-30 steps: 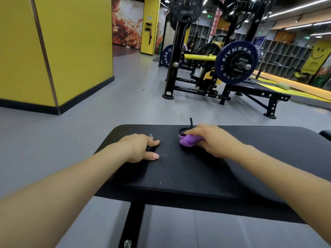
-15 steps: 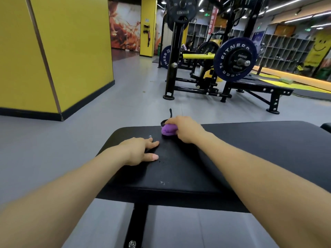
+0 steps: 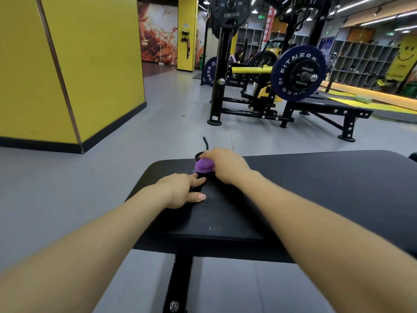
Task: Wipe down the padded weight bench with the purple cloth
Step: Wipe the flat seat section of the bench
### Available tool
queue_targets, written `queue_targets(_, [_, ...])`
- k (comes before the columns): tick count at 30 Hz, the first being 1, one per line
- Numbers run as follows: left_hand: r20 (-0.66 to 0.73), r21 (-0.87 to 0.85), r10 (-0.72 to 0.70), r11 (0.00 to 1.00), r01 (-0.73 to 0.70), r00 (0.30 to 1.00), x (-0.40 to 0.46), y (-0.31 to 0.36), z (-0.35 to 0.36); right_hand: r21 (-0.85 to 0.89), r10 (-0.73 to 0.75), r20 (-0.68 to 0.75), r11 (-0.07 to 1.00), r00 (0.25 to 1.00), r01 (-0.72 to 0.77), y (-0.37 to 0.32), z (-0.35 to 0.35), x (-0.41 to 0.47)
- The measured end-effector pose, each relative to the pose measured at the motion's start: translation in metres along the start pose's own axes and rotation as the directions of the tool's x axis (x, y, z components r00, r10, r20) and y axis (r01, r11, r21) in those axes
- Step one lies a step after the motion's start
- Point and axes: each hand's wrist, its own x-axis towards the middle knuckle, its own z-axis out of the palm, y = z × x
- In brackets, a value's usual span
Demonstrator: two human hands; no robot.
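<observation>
While the left hand rests with its fingers relaxed and fairly straight on the padded weight bench, holding nothing, the right hand is curled over the purple cloth and presses it against the pad at the far edge of the worktop. The cloth is bunched into a small rounded wad; only its left part shows past the fingers, the rest is hidden under the palm. It lies just beyond and slightly to the right of the left hand's fingertips, close but not touching as far as I can tell.

The relation that matters for the coming stroke: the cloth sits near the bench's left end, and the pad's long axis runs away to the right, out of view. Nearly all the black surface lies to the right of the gripping hand and toward the person, so I judge a wipe from here would have to travel rightward along that axis or back toward the near edge. The right hand is the one on the cloth; the left looks placed only as a brace.

The pad is matte black with a few small pale specks near the left thumb and near its front edge. Just behind the cloth a small dark object with a thin upright stem stands at the pad's far rim; I cannot tell what it is.
</observation>
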Motion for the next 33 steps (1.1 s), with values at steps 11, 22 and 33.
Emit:
queue_targets(11, [-0.011,-0.002,0.013,1.000,-0.013,1.000,0.007,-0.003,0.003,-0.181,0.274,-0.164,0.936,0.948,-0.302,0.029,0.003,0.004])
queue_targets(22, [-0.117,-0.115,-0.026,0.993,0.013,0.993,-0.008,-0.021,0.002,-0.131,0.316,-0.073,0.937,0.946,-0.323,0.069,-0.026,-0.034])
queue_targets(33, [-0.133,-0.138,-0.110,0.986,0.092,0.985,-0.028,-0.061,0.019,0.024,-0.003,0.003,1.000,1.000,0.003,-0.075,0.010,-0.004])
